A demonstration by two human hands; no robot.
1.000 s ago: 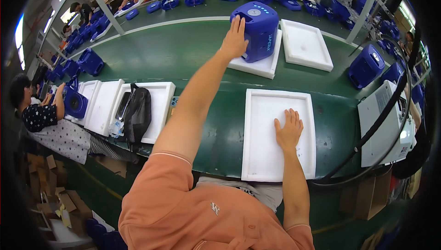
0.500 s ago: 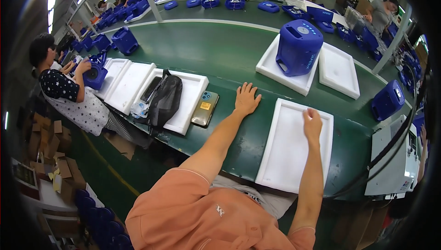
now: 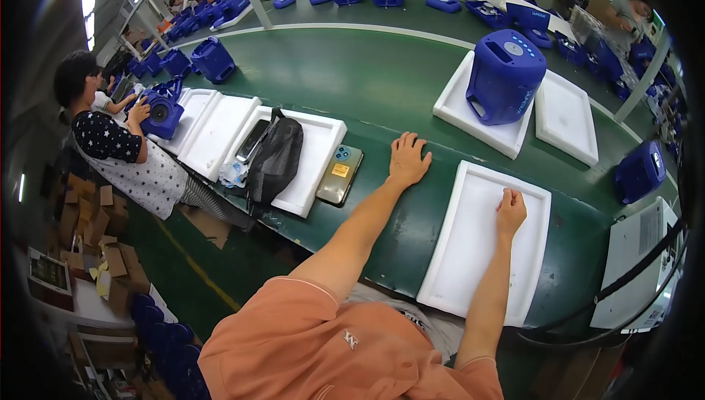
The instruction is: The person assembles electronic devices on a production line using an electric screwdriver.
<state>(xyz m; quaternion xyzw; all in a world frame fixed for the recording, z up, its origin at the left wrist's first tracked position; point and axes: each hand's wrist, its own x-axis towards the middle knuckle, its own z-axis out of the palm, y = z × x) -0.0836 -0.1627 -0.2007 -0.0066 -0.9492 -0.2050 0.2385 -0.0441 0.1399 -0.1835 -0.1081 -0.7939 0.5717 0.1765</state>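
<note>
My left hand [image 3: 409, 160] lies flat on the green workbench [image 3: 382, 235], its fingers spread and holding nothing. My right hand [image 3: 512, 213] is closed in a loose fist over a white foam tray [image 3: 461, 231]; the curled fingers hide whether anything is inside. No part sits in that tray. Beyond it, a blue speaker-like box [image 3: 505, 77] with buttons on top stands upright in a second foam tray [image 3: 448, 106]. Left of my left hand, a smartphone [image 3: 340, 174] with a yellow sticker lies beside another foam tray [image 3: 321, 157].
A black mesh pouch [image 3: 277, 157] and a dark phone [image 3: 253, 141] rest at that left tray. Another foam tray [image 3: 567, 119] and a blue box [image 3: 640, 171] stand to the right, near a pale machine [image 3: 633, 264] with black cables. A co-worker [image 3: 121, 132] handles a blue housing [image 3: 161, 115] at left.
The view has shifted, so the bench and trays sit slightly farther right. My right fist has moved a little nearer to me over the tray. My left hand stays flat on the bench.
</note>
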